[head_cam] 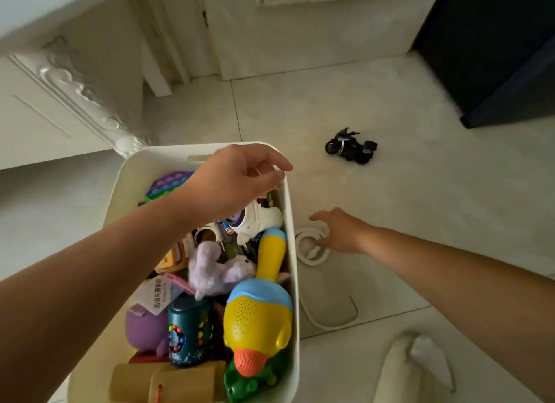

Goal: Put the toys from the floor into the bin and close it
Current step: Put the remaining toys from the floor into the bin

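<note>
A white plastic bin (pixel 292 252) stands on the tiled floor, filled with several toys, among them a yellow and blue duck toy (pixel 261 309), a purple plush (pixel 216 270) and a white figure (pixel 258 222). My left hand (pixel 237 180) hovers over the bin's far right corner, fingers loosely apart and holding nothing. My right hand (pixel 339 231) reaches down to the floor just right of the bin, its fingers spread and touching a white ring-shaped toy (pixel 312 252). Farther out on the floor lies a black toy motorcycle (pixel 350 147).
A flat white lid-like piece (pixel 330 315) lies on the floor beside the bin. A beige slipper (pixel 420 369) is at the lower right. White ornate furniture (pixel 75 96) stands on the left, and a dark cabinet (pixel 495 57) at the top right.
</note>
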### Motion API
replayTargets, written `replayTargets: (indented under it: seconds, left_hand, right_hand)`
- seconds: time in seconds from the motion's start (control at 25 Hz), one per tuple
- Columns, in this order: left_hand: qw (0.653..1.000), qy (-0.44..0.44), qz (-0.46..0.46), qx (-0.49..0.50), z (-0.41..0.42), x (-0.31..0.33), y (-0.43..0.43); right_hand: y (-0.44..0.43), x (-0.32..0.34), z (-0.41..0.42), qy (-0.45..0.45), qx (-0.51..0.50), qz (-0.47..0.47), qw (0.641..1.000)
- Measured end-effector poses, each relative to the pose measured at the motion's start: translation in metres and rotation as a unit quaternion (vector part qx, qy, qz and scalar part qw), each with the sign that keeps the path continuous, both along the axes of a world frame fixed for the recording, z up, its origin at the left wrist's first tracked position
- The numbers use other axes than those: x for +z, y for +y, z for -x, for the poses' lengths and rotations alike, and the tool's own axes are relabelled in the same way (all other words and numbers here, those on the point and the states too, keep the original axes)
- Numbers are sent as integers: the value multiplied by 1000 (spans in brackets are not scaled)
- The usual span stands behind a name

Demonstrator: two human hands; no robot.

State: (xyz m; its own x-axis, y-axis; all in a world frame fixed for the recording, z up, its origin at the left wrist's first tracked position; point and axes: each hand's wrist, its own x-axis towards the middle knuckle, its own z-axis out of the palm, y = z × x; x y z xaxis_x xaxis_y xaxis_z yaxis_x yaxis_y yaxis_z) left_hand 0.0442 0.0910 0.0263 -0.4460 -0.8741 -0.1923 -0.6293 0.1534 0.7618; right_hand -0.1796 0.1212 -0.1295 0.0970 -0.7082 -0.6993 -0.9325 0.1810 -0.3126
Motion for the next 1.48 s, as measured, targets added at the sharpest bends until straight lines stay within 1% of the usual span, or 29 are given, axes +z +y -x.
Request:
replayTargets:
  seconds: [0.08, 0.16, 0.24, 0.36, 0.44, 0.52, 0.6, 0.72, 0.8, 0.88, 0.96, 1.04, 1.12, 1.2, 1.28, 1.32, 1.36, 1.44, 1.48]
  left_hand:
    - [1000, 12, 1, 16, 4, -3, -5]
    - [1000, 20, -6, 17, 7, -7, -7]
    - [1000, 21, -15, 10, 9, -9, -7]
    - [1000, 21, -22, 6, 8, -14, -7]
    - [1000, 26, -16, 7, 4, -17, -5]
    - [1000, 26, -4, 10, 2, -17, 0]
    - [1000, 27, 3, 11, 2, -15, 2]
    - [1000, 21, -8, -13, 11, -7, 9]
    - [999, 16, -28, -33, 17, -4, 15]
    - [998, 27, -40, -36, 21, -4, 19]
    - [998, 42, -31, -34, 21, -1, 19]
    - [995, 84, -46, -17, 19, 7, 20]
    - [978, 172, -112, 19, 13, 12, 22]
    - [940, 269, -198, 73, -1, 17, 21]
    - [882, 356, -280, 134, -21, 18, 16]
    - [854, 390, -308, 154, -34, 19, 14]
    - [833, 416, -325, 164, -46, 22, 14]
    - [812, 447, -336, 166, -71, 27, 15]
    - [813, 445, -336, 170, -85, 28, 15]
  right_hand:
    - [6, -25, -10, 0, 45, 11, 999]
    - [10, -41, -21, 20, 46, 58, 997]
    - [18, -51, -30, 48, 36, 76, 995]
    - [26, -57, -31, 53, 4, 28, 998]
    - [23, -52, -24, 26, -19, 24, 999]
    - [15, -31, -16, -29, -57, 89, 994]
    - [3, 2, -10, -61, -91, 170, 979]
    - [-8, 67, -10, -113, -136, 275, 945]
    - [-9, 106, -13, -159, -144, 331, 919]
    - [-6, 138, -16, -188, -147, 370, 898]
    - [-6, 158, -19, -225, -170, 376, 883]
    - [-9, 170, -25, -276, -202, 355, 870]
    - [-12, 172, -33, -331, -240, 311, 858]
    - [-12, 172, -45, -382, -277, 244, 847]
    - [-9, 172, -60, -440, -285, 152, 838]
    - [-7, 171, -69, -463, -261, 94, 842]
    - [-5, 170, -77, -460, -204, 41, 863]
    - [3, 166, -93, -386, -15, -40, 922]
    - [6, 164, -101, -342, 62, -71, 935]
